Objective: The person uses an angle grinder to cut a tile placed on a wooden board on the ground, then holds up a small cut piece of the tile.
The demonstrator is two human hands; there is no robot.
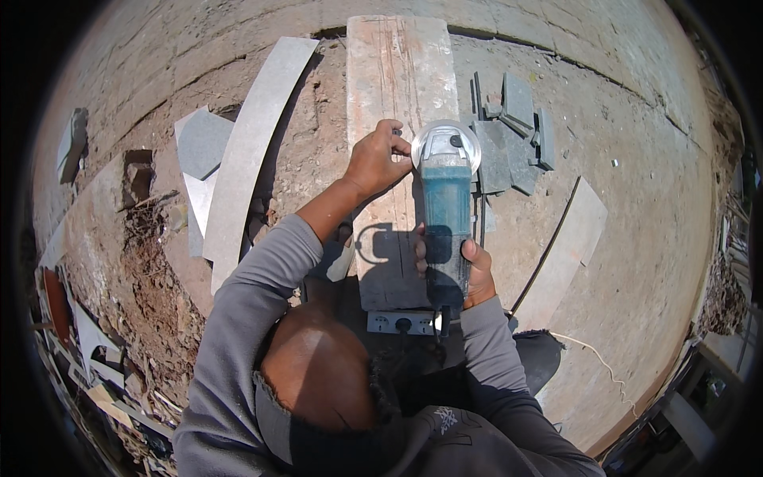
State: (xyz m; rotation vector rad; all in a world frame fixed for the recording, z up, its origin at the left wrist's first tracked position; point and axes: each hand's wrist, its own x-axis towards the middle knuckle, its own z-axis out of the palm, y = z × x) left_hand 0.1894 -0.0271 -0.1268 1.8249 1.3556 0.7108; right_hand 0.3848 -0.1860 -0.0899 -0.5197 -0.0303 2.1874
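A blue angle grinder [445, 215] with a round metal guard [446, 141] is held over a long wooden plank [393, 87]. My right hand [475, 270] grips the grinder's body near its rear end. My left hand [377, 161] is at the left rim of the guard, its fingers pinched on a small part there. The grinder's cord runs down to a white socket strip [401, 322] at the plank's near end. My knee and grey sleeves fill the lower part of the view.
Grey stone offcuts [513, 135] lie in a heap right of the plank. A long curved stone strip [254, 143] and a grey tile [203, 141] lie at the left. Another stone slab [568, 246] lies at the right. Rubble and scraps line the lower left edge.
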